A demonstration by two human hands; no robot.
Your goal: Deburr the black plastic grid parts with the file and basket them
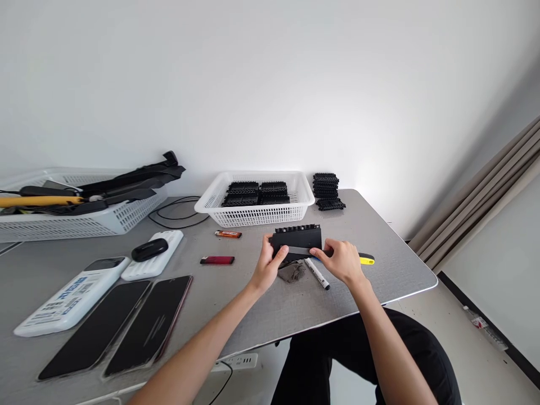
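Note:
A flat black plastic part (297, 238) with a toothed top edge is held upright just above the grey table (253, 309). My left hand (266, 264) grips its left end, fingers closed on it. My right hand (342, 260) pinches a yellow-handled blade tool (366, 259) whose grey blade lies across the lower face of the part. A small grey rag (292, 271) and a white marker pen (317, 274) lie right under the hands.
A white basket (257, 212) of black parts stands behind, with a stack of black parts (327, 191) to its right. Two lighters (228, 234), several phones (149, 323), a power bank with a black case (149, 249) and a large white basket (84, 219) fill the left.

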